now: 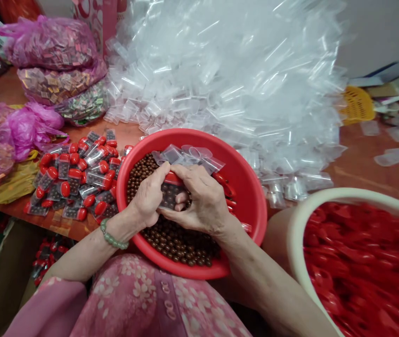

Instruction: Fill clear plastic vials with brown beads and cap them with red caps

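Note:
Both of my hands grip one clear plastic container (168,195) with a red cap (173,178), filled with dark brown balls. My left hand (149,194) is closed on its left side, thumb at the cap. On the other side, my right hand (201,199) wraps round it, with its thumb also at the cap. Beneath them is a red basin (252,210) on my lap side of the table. Loose brown balls (178,243) cover much of its bottom. Clear empty containers (188,154) and red caps (225,185) lie in it too.
A large heap of clear containers (220,70) fills the table behind. Filled red-capped containers (76,173) are piled at left, near pink bags (52,47) of small packets. A cream tub (296,234) of red caps stands at right. A yellow basket (359,104) lies beyond.

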`<state>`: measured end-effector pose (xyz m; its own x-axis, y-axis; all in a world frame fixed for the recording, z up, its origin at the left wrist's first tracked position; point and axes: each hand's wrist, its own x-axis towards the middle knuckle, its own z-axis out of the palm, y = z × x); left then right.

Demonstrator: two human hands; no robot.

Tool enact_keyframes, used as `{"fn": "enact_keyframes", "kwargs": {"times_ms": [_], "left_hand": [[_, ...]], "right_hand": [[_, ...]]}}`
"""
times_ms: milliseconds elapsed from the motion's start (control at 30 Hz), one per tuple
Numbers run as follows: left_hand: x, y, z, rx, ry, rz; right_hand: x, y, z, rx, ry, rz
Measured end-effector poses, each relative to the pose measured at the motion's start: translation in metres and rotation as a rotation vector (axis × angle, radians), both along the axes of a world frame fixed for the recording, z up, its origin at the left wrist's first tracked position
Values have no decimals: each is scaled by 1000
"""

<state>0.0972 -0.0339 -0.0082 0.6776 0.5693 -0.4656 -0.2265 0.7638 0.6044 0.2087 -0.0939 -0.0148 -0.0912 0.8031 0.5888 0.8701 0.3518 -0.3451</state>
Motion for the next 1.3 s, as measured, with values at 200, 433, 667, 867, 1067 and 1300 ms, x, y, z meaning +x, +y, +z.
{"fn": "enact_keyframes", "kwargs": {"times_ms": [200, 433, 667, 867, 1067, 1300], "left_hand": [[-12, -5, 0, 227, 56, -80], [-97, 7, 16, 843, 368, 160], [-151, 60, -9, 1386, 1103, 410], [-144, 88, -33, 1710, 1254, 275], [-111, 59, -12, 1873, 1031, 227], [-52, 48, 3, 1993, 711, -71]], "right_hand": [[-5, -5, -3, -41, 13, 82], [-3, -9, -1, -202, 11, 163], [0, -5, 8, -271, 59, 112], [34, -18, 17, -301, 61, -224], [54, -34, 13, -495, 26, -240], [45, 8, 10, -647, -271, -207]]}}
